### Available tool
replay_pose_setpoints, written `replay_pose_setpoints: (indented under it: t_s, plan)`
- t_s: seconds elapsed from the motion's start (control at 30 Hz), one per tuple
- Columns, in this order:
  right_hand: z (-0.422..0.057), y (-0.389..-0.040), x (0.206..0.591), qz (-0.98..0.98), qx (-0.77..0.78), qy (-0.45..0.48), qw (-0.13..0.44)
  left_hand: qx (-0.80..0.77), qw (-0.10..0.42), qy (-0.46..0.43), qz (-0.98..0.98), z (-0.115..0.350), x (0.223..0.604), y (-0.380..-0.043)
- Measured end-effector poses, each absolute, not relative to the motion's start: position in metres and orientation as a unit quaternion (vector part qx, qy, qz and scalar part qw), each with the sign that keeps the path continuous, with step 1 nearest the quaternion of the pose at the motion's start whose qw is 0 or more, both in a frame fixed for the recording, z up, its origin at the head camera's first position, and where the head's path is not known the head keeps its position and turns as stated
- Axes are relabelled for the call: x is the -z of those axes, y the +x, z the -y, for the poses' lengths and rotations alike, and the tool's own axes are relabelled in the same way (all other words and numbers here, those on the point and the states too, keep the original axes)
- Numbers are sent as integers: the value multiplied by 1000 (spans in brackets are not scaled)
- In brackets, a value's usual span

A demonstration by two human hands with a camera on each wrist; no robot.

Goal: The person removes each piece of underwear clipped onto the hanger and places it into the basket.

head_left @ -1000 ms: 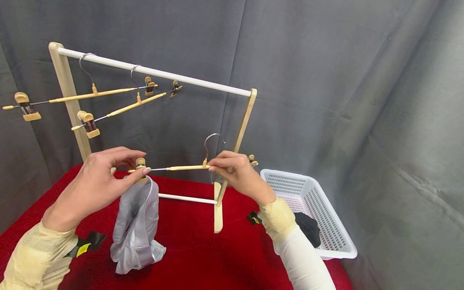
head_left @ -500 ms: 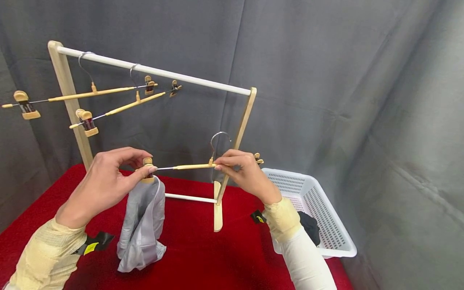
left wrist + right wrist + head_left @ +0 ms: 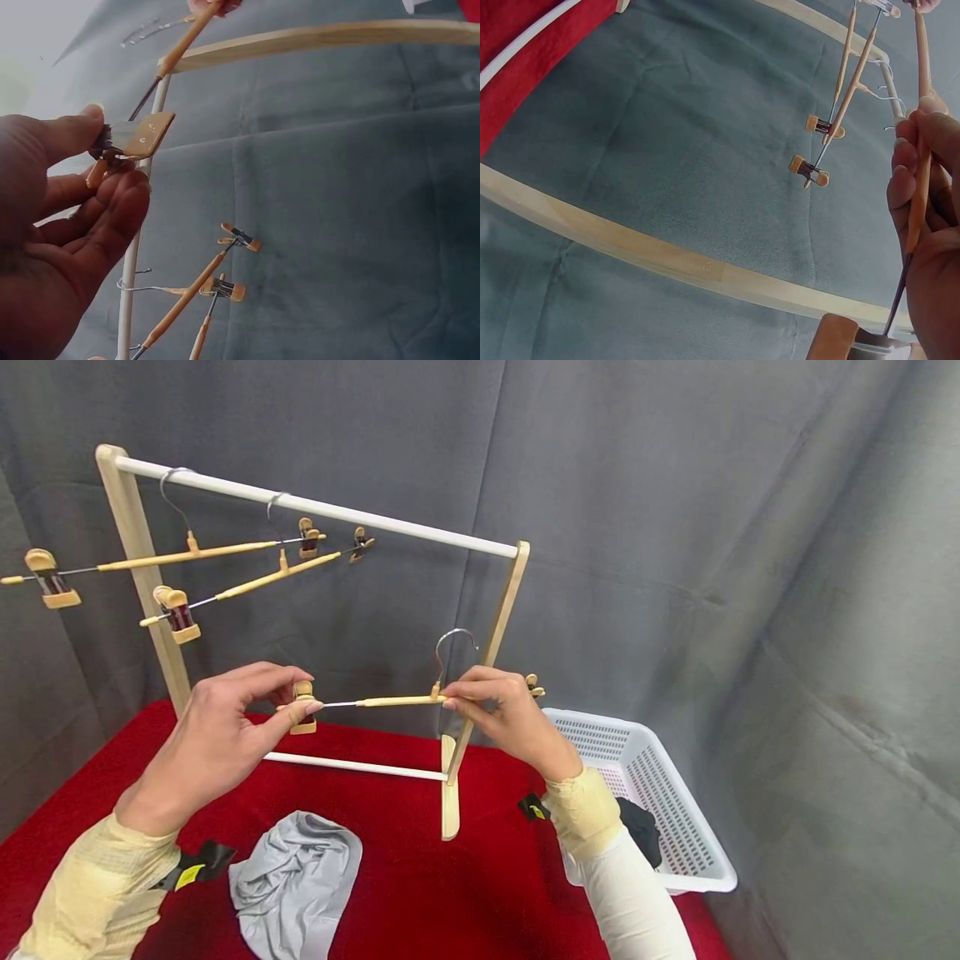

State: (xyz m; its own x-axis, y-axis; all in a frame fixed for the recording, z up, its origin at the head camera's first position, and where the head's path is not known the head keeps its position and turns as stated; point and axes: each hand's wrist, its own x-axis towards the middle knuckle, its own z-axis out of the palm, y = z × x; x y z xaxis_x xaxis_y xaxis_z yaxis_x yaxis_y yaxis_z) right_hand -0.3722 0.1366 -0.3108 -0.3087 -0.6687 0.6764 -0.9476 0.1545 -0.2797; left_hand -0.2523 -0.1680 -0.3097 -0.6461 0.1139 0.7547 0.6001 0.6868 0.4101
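Observation:
Level in front of me is a clip hanger [image 3: 397, 701] with a yellow bar and a metal hook. My left hand [image 3: 217, 735] pinches its left clip [image 3: 303, 722] between thumb and fingers. In the left wrist view the flat end of that clip [image 3: 150, 135] has no cloth in it. My right hand [image 3: 506, 718] grips the bar just beside the hook; the right wrist view shows fingers and thumb around the bar [image 3: 922, 191]. A crumpled light grey garment [image 3: 296, 881] lies on the red cloth [image 3: 420, 893] below my left hand.
Behind stands a wooden rack with a white rail [image 3: 337, 512]. Two similar hangers [image 3: 277, 578] hang at its left end, their clips sticking out forward. A white plastic basket [image 3: 671, 802] holding a black cloth [image 3: 640, 833] is at the right. A grey curtain [image 3: 637, 527] closes off the back.
The grey garment, which hung from the left clip, has dropped onto the red cloth. Both hands moved slightly right with the hanger, then stayed about level.

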Motion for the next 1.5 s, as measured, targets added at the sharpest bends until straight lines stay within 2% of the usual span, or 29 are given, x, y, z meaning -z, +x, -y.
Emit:
replay_pose_setpoints:
  t_s: [0.2,0.5,0.63,1.07,1.5]
  plan:
    - [-136,-373,310,731,-344,552,207,334,381,-206,837,166,310,-253]
    - [-133,-375,315,733,-349,547,203,326,455,-222,798,149,306,-253]
    - [-133,-374,317,739,-336,547,202,311,464,-239,795,136,304,-256]
    - [-124,-375,322,739,-339,547,198,245,375,-280,849,98,309,-269]
    - [-120,-372,319,736,-342,552,193,236,335,-269,872,95,314,-282]
